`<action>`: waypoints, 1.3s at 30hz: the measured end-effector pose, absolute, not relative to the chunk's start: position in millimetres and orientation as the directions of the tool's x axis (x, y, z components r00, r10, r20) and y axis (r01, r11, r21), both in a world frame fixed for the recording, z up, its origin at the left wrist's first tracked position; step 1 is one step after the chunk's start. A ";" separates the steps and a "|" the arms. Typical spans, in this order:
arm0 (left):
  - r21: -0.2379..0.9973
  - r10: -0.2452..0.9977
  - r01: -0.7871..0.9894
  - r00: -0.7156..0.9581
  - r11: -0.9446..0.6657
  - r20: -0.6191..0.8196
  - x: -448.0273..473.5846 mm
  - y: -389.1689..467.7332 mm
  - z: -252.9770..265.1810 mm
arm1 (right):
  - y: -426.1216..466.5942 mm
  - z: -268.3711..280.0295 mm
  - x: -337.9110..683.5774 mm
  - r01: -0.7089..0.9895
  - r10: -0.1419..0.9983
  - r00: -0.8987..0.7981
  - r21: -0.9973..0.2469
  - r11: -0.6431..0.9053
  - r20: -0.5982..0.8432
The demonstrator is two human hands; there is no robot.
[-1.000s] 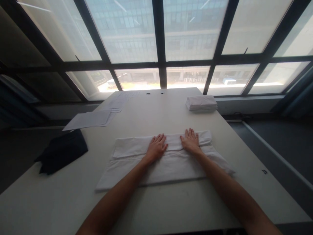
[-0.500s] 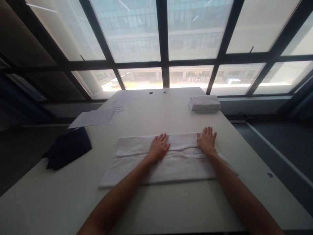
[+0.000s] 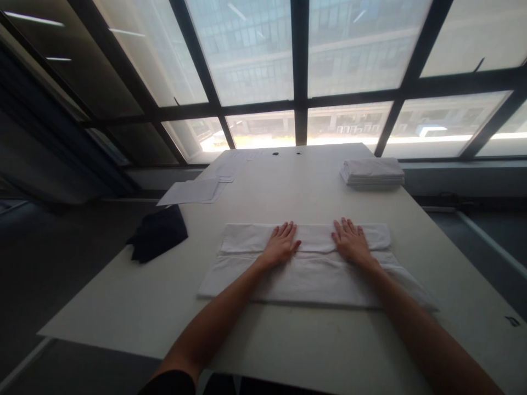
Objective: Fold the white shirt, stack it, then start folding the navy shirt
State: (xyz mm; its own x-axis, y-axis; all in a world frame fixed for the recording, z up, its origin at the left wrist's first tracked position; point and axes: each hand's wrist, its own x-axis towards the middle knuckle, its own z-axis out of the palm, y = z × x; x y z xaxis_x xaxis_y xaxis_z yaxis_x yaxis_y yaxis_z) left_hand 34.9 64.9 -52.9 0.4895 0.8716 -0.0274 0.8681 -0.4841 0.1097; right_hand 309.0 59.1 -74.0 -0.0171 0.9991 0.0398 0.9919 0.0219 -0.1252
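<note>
A white cloth [image 3: 317, 282], folded into a wide flat band, lies on the white table [image 3: 263, 343] in front of me. Its far part is turned over toward the middle, leaving a seam across its width. My left hand [image 3: 282, 244] rests flat on the far fold, left of the cloth's middle, fingers stretched out. On the same fold, farther right, my right hand [image 3: 351, 240] lies flat with its fingers spread. Neither hand grasps anything; both palms press on the fabric.
A stack of folded white cloths [image 3: 373, 173] stands at the table's far right. Dark folded fabric [image 3: 160, 233] lies at the left edge, with paper sheets [image 3: 189, 192] beyond it. Large framed windows [image 3: 349, 49] rise behind the table; a curtain [image 3: 53, 120] hangs at left.
My right hand has moved inward from the cloth's right end, nearer my left hand. That end now lies flat and uncovered. The whole view has swung left.
</note>
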 end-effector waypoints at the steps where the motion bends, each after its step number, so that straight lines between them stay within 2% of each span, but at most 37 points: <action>1: 0.102 0.880 0.877 0.474 -0.469 -0.029 23.6 65.4 -53.1 | 59.1 -75.0 309.8 0.993 0.999 -0.016 -0.120 0.021 0.043; 13: 0.002 0.986 0.989 0.145 -0.145 -0.086 -123.2 73.1 -53.2 | 59.4 -79.1 312.7 0.992 0.999 -0.026 -0.120 0.032 0.046; 19: 0.015 0.991 0.998 0.068 -0.067 -0.112 -152.9 81.9 -48.9 | 58.5 -78.8 312.0 0.993 0.998 -0.027 -0.110 0.033 0.058; 23: -0.018 0.992 1.000 0.020 -0.022 -0.127 -141.3 85.0 -38.4 | 57.3 -77.6 310.6 0.994 0.997 -0.025 -0.104 0.033 0.075; 25: -0.039 0.998 0.998 0.052 -0.054 -0.036 -116.4 81.1 -31.4 | 57.4 -77.5 310.1 0.995 0.997 -0.020 -0.100 0.028 0.080; 28: -0.061 0.965 0.979 0.204 -0.196 0.164 -54.8 67.4 -22.3 | 58.4 -78.2 309.8 0.995 0.997 -0.016 -0.098 0.024 0.081; 30: -0.045 0.921 0.948 0.317 -0.315 0.227 -4.8 56.1 -19.3 | 59.0 -78.9 310.2 0.995 0.997 -0.015 -0.102 0.023 0.077; 32: 0.006 0.873 0.891 0.444 -0.455 0.200 43.9 46.7 -20.7 | 59.5 -79.8 311.0 0.994 0.997 -0.014 -0.106 0.022 0.077; 35: 0.102 0.816 0.812 0.559 -0.575 0.147 99.6 41.7 -31.6 | 59.6 -81.1 312.5 0.994 0.996 -0.017 -0.106 0.026 0.087; 39: 0.174 0.820 0.803 0.566 -0.570 0.077 126.7 49.0 -51.4 | 58.9 -81.4 312.4 0.995 0.994 -0.025 -0.096 0.035 0.103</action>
